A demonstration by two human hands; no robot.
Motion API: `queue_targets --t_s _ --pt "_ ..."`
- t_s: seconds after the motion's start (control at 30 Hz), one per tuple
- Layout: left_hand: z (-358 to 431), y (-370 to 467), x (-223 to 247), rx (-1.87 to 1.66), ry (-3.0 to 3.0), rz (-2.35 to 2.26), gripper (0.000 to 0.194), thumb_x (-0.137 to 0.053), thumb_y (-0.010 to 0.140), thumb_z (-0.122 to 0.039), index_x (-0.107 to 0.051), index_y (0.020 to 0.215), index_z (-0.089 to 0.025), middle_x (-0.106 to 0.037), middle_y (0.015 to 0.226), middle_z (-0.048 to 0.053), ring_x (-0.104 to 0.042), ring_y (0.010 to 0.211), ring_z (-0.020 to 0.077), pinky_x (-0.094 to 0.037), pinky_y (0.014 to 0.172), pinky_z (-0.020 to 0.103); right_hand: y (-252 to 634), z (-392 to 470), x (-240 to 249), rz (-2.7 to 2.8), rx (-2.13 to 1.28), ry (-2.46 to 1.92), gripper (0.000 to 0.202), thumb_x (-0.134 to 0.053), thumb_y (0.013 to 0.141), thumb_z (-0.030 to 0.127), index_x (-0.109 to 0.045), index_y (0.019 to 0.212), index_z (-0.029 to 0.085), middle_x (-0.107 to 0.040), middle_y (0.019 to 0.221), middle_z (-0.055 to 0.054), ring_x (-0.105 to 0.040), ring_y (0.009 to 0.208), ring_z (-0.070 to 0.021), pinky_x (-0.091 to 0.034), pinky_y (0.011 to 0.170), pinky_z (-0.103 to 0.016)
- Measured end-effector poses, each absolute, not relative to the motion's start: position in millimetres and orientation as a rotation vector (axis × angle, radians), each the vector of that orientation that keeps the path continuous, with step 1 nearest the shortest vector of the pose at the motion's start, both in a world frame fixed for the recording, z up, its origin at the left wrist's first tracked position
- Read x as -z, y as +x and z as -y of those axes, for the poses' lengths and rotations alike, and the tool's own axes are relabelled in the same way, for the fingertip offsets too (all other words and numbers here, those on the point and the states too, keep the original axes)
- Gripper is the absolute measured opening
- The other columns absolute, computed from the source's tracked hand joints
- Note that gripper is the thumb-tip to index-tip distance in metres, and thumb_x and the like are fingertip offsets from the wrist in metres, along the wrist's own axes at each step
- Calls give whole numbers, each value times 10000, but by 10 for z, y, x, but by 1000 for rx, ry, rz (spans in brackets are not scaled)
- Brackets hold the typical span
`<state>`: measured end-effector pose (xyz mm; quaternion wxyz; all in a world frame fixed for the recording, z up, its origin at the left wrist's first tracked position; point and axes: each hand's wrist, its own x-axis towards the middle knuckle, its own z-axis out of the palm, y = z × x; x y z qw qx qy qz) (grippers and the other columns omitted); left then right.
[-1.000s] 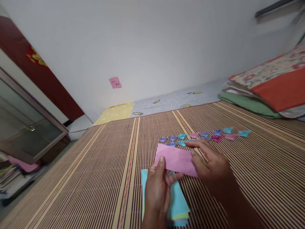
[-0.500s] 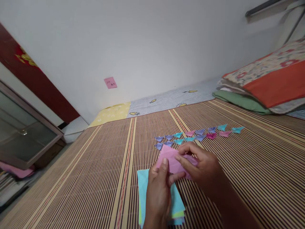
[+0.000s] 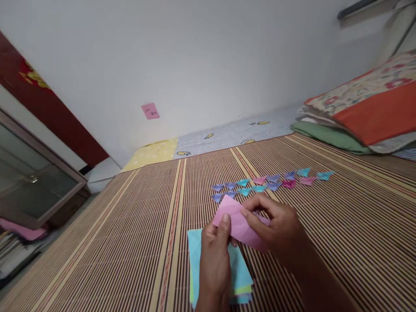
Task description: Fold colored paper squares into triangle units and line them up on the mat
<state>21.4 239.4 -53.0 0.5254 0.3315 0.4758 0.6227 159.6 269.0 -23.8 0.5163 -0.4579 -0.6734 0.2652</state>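
A creased pink paper is held up between both hands. My left hand pinches its left side, thumb on top and fingers behind. My right hand has thumb and index finger closed on the paper's upper right edge. Beneath my left hand lies a stack of square sheets, light blue on top, with green and purple edges showing. Beyond the hands, several small folded paper shapes in blue, purple and pink lie in two rows.
A striped mat covers the surface. Folded bedding is piled at the right, against the wall side. A glass-fronted cabinet stands at the left. A pink note is on the white wall.
The lower part of the pink paper has swung down and shows a broader flat face. My left hand's fingers have drawn back behind it. The view has shifted slightly.
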Motion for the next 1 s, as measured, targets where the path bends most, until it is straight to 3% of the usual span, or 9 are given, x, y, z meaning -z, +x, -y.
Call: queue_targets --t_s 0.17,0.33,0.4,0.5,0.67,0.8,1.0 --pt "-2405 234 489 -1467 755 -1041 347 -792 817 -473 -719 780 -135 -609 640 -10 -520 586 110 -417 568 223 1574 -2663 214 1580 -642 -1103 146 -616 891 242 -612 748 214 -665 711 31 -623 680 -151 -452 658 -271" --pt "-2416 231 514 -1507 757 -1050 348 -794 818 -456 -720 754 -122 -589 638 -9 -503 594 109 -412 568 223 1566 -2687 249 1588 -599 -1097 134 -628 886 240 -609 756 214 -653 696 27 -619 648 -150 -461 630 -267" --pt "-2415 223 543 -1514 764 -1084 363 -786 823 -467 -704 733 -125 -570 638 -13 -483 593 104 -407 562 218 1570 -2708 267 1582 -585 -1085 46 -641 878 241 -639 842 213 -676 731 18 -642 659 -157 -482 631 -267" --pt "-2416 218 562 -1511 790 -1119 384 -772 826 -489 -672 705 -138 -547 631 -19 -470 592 106 -404 559 217 1583 -2717 266 1617 -602 -1070 133 -630 901 253 -671 1020 211 -727 828 -4 -685 720 -173 -505 649 -270" --pt "-2418 193 486 -1486 978 -1255 397 -767 821 -467 -612 624 -159 -484 546 -40 -425 532 103 -355 511 218 1607 -2689 220 1730 -583 -1037 186 -545 957 249 -651 808 214 -682 745 7 -637 692 -165 -459 642 -273" --pt "-2408 118 368 -1427 1088 -1313 401 -789 775 -457 -610 572 -163 -475 509 -40 -401 493 99 -308 478 222 1619 -2691 215 1752 -630 -1051 228 -512 982 267 -631 796 209 -653 716 18 -597 661 -153 -423 621 -273" --pt "-2397 -13 372 -1374 1167 -1352 574 -739 792 -562 -514 425 -184 -428 409 -28 -368 417 98 -277 458 242 1629 -2693 239 1749 -821 -1001 221 -525 983 274 -611 791 208 -628 714 31 -570 680 -142 -411 620 -260"
